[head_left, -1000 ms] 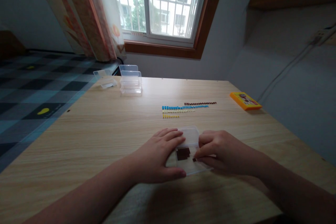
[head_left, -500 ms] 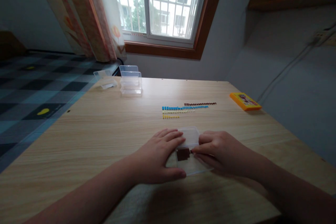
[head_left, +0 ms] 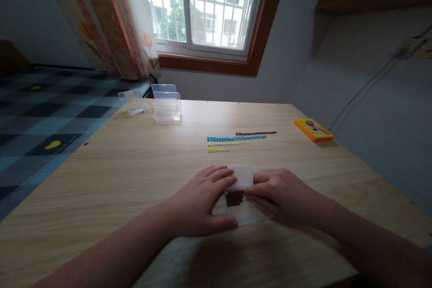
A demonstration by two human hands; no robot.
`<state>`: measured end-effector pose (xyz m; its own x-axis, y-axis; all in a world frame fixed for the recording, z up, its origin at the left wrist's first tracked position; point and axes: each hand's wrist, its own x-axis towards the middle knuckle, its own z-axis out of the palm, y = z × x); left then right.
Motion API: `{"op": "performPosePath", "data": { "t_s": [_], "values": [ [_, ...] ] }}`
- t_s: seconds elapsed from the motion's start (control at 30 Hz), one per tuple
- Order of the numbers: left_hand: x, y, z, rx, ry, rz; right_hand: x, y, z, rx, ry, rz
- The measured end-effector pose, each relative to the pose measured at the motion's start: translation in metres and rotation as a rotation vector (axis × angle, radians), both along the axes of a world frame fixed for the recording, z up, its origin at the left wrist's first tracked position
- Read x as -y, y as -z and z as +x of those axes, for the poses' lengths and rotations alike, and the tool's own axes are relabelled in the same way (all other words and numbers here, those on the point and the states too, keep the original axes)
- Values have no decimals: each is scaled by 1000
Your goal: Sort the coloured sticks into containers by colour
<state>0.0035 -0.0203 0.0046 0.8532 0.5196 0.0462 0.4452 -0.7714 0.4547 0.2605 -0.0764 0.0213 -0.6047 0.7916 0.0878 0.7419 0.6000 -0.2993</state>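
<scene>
A clear plastic box (head_left: 251, 216) lies on the table with its lid (head_left: 243, 174) folded back, away from me. Inside, small dark brown blocks (head_left: 233, 198) sit packed together in a patch on the left. My left hand (head_left: 208, 200) grips the box's left side, fingers over the lid and thumb along the near edge. The fingertips of my right hand (head_left: 275, 191) are pinched at the right end of the brown patch. The small brown block at those fingertips is mostly hidden now.
Beyond the box, small brown (head_left: 256, 133), blue (head_left: 236, 138), whitish (head_left: 227, 143) and yellow blocks (head_left: 218, 150) stand in rows. Open clear boxes (head_left: 167, 110) are at the back left. A yellow-orange box (head_left: 313, 130) lies near the table's right edge.
My right fingertips have moved slightly left, against the brown patch, with the small brown block now covered. The left hand stays on the box. The whole view has shifted slightly.
</scene>
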Motion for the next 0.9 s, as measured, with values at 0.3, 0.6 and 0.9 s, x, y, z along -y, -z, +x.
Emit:
{"op": "performPosePath", "data": {
  "t_s": [0.3,0.6,0.9],
  "values": [
    [0,-1,0,-20,-3,-2,0,-4,-4,11,34,-35],
    [-1,1,0,7,2,-3,0,1,-3,-47,49,-65],
    [0,3,-1,-17,-7,-4,-3,0,-2,-90,44,-42]
  ]
}}
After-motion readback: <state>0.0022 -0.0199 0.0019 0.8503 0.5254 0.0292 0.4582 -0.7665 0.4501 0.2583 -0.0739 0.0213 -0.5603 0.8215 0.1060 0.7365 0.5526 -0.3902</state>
